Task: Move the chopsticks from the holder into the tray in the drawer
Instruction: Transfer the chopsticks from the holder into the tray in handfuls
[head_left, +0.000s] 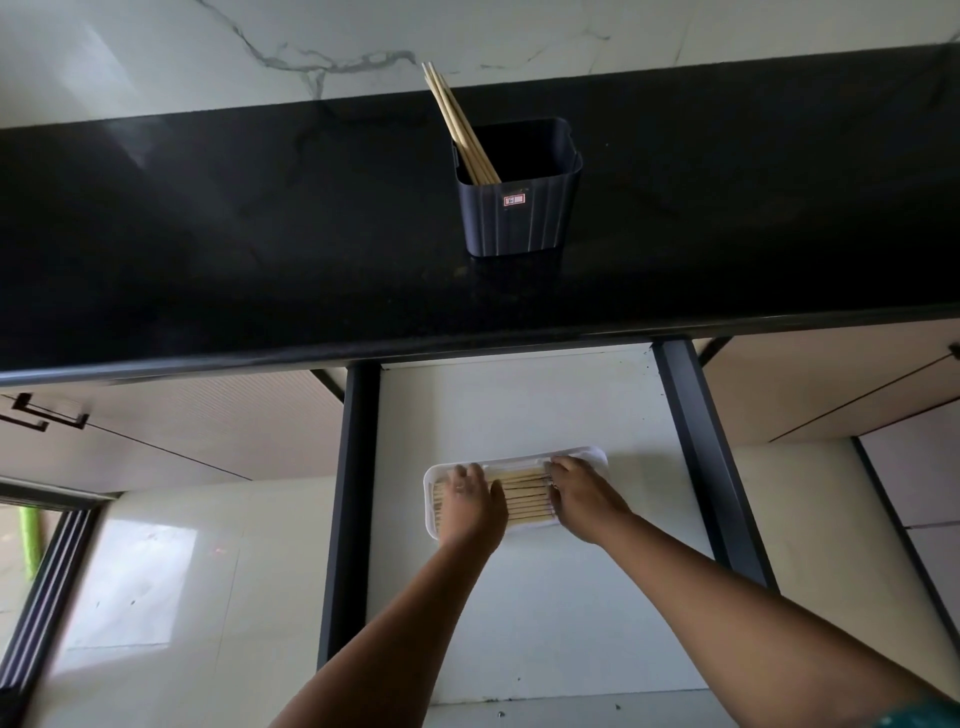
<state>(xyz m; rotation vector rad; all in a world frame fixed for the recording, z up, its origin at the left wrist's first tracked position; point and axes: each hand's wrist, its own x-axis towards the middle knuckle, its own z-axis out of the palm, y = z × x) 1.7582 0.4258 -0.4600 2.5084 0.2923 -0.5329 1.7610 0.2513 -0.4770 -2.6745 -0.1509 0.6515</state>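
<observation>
Head view, looking down over a black table (260, 234) and into an open drawer (519, 405) below it.

Dark ribbed chopstick holder (519, 208) stands upright on the table, small red-and-white label on its near face. A few wooden chopsticks (457, 124) remain inside, bunched in the left corner and leaning up and to the left, tips past the table's back edge against the marbled wall (260, 41).

Drawer: pale floor, dark side rails. White plastic tray (592, 457) lies on the drawer floor, long side across. Inside it a row of chopsticks (524, 499) lies flat, side by side, running left to right.

Left hand (470, 501): palm down over the left end of the row, fingers spread and flat, a ring on one finger. Grip open, pressing or resting on the sticks, nothing closed in it.

Right hand (582, 499): palm down over the right end of the row, fingertips on the sticks near the tray's far rim. Grip also open and flat; cannot tell if any stick is pinched beneath.

Both forearms bare.
</observation>
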